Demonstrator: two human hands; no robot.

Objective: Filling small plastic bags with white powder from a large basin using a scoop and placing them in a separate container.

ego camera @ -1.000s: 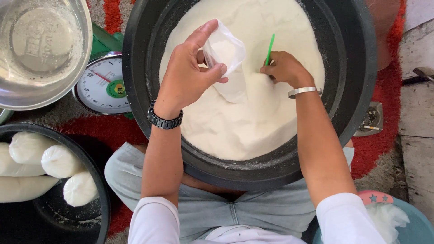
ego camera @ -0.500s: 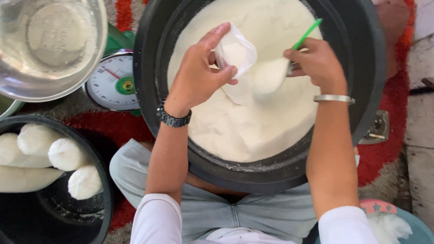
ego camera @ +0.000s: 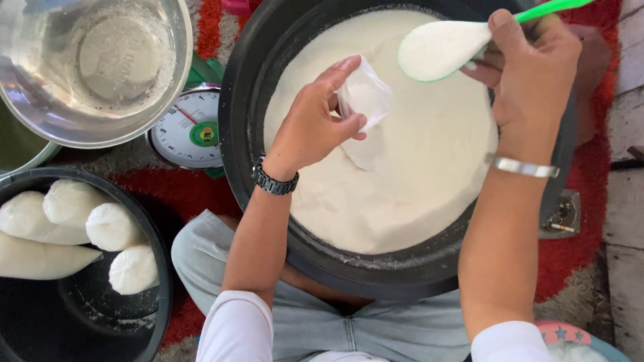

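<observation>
Bag (ego camera: 364, 100) is sitting pinched in my left hand (ego camera: 310, 127) over the middle of the black tub (ego camera: 243, 94), its mouth being held apart by thumb and fingers, its lower end hanging against the white powder (ego camera: 402, 181). My right hand (ego camera: 530, 74) is gripping the green scoop (ego camera: 443, 48) closed-fisted, and the bowl of it is riding heaped with powder just up and to the right of the bag, not touching it.

Step in hand, as I judge it — filling: a loaded scoop is being carried toward the open mouth. The next move is calling for the scoop's lip to be lined up over the opening and tipped slowly, with my left fingers keeping the mouth wide so nothing spills past the rim.

Filled bags (ego camera: 111, 228) are lying in the black basin (ego camera: 157, 295) at lower left; a scale (ego camera: 188, 131) is peeking out beside the steel bowl (ego camera: 168, 80).

Hard to make out — how much the bag is already holding, since its film is blending with the powder beneath. The scoop's handle is running off the top edge, and the scale's dial is half covered.
</observation>
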